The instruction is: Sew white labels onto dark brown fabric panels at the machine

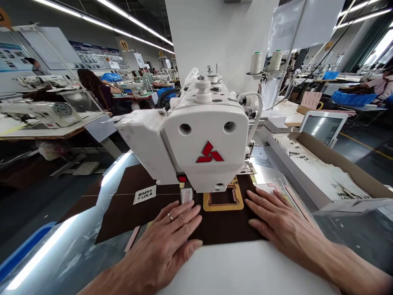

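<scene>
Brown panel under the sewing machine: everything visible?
The brown panel is a flat, dark brown sheet, possibly leather or fabric, lying on the work surface and running beneath the machine head. A white "BIMBA Y LOLA" label lies on it, beside a gold rectangular frame. A pink strip shows at its near edge. The left hand and right hand rest flat on it.
</scene>
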Available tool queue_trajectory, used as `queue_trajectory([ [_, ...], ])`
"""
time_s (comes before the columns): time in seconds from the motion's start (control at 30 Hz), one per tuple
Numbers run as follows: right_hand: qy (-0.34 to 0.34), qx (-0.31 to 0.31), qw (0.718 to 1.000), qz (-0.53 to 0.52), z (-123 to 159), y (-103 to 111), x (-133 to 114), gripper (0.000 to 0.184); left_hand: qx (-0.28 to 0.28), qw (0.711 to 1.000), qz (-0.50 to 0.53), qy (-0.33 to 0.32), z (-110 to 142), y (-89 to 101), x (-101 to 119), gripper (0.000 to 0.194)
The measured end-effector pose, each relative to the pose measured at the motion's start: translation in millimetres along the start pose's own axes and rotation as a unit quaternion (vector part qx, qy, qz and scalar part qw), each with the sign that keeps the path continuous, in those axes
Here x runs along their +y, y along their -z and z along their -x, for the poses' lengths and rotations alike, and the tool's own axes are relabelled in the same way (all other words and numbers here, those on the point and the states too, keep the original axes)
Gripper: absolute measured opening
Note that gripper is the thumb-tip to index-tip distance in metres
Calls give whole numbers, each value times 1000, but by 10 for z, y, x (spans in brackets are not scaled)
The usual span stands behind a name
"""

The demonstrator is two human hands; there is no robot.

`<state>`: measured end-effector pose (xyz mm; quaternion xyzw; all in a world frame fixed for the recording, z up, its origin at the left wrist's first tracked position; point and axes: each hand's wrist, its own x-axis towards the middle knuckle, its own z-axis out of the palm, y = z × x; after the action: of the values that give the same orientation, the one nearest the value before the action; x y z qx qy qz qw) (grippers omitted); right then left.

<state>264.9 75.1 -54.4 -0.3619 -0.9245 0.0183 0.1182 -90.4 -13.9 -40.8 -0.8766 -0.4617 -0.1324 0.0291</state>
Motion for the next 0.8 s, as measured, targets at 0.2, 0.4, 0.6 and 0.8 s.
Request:
queue_trajectory([
  [0.2,-1,19,1000,-19,-107,53,-6,45,-51,997,-51,-23,-11,59,-89,73],
  [0.4,73,-13,997,-2,299,117,-91,41,-37,992,-66,-103,102,129,11,79],
  [0.6,114,-3,993,-9,346,149,-65,39,-24,992,-51,-117,203,166,119,71],
  [0.8,148,53,987,31,392,151,-19,48,5,991,-81,-102,224,147,116,64],
])
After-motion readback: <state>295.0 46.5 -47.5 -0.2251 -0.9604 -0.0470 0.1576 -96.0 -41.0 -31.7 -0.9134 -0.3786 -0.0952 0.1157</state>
